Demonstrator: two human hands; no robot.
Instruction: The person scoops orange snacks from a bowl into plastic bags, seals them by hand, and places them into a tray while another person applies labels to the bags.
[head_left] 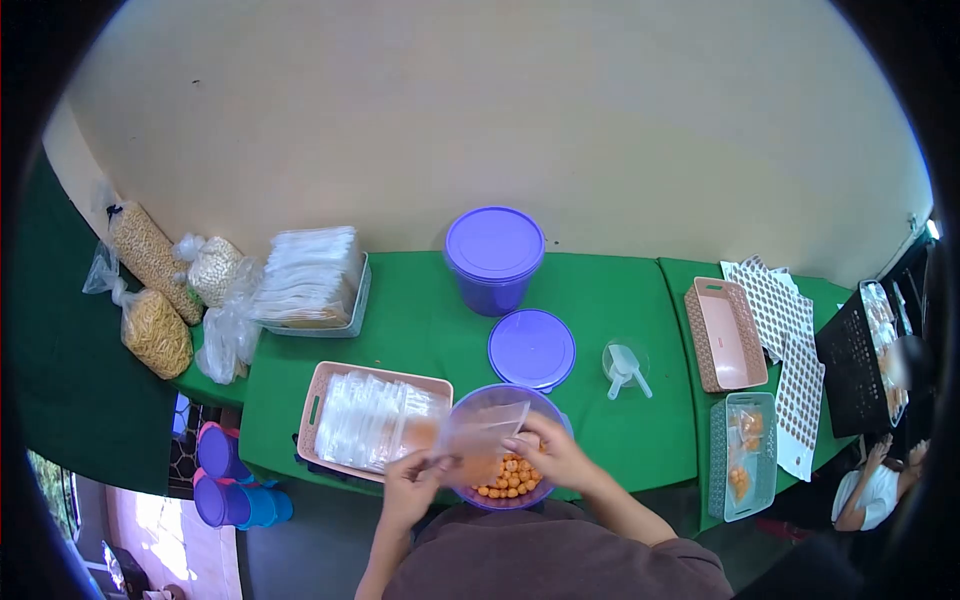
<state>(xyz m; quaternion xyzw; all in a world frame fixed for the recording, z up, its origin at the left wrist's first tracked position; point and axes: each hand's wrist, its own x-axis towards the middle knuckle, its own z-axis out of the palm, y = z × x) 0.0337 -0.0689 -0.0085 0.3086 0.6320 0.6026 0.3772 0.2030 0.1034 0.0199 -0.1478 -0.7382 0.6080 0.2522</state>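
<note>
A clear plastic bag (pixel 482 428) is stretched between my hands over the purple tub (pixel 563 418). My left hand (pixel 410 487) pinches its near left edge, and my right hand (pixel 552 452) grips its right side, fingers closed. Under the bag, round orange snack balls (pixel 512 480) lie in the tub. Close by on the left, a pink basket (pixel 318 410) is filled with flat clear bags (pixel 370 420). Behind the tub lies a round purple lid (pixel 532 350).
A lidded purple bucket (pixel 494 260) stands near the wall. Clear scoops (pixel 626 370) lie right of the lid. Further right are an empty pink basket (pixel 725 335), a pale basket of filled bags (pixel 743 455) and a black crate (pixel 850 360). Snack sacks (pixel 155 250) sit left; another person (pixel 870 495) is right.
</note>
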